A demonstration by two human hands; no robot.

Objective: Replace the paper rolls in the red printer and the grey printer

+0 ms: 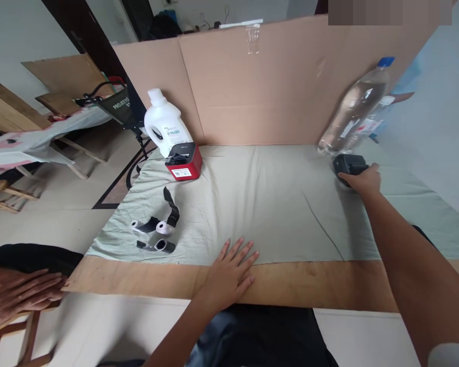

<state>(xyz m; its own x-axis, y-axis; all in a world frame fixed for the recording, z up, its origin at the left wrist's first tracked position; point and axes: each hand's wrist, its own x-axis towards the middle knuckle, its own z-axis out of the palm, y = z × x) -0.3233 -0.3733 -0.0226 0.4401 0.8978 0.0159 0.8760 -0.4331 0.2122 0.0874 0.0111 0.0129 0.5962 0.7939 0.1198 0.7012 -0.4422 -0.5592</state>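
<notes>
My left hand [230,273] lies flat at the table's front edge, fingers spread, holding nothing. At the far right of the table, my right hand [363,179] grips a black box-shaped device [349,164], with the thumb on its near side; whether it rests on the cloth is hard to tell. Left of my left hand lie a white paper roll [164,228] with a black strip curling up, a smaller white roll [135,225] with a black tail, and a black roll [164,246]. Behind them sits a red and black box-shaped device [184,162] with a white label.
A white detergent jug [164,120] stands behind the red device. Large clear bottles [361,104] stand at the back right against a cardboard panel [260,92]. Pale green cloth [248,204] covers the wooden table. Another person's hands [26,293] rest at the lower left.
</notes>
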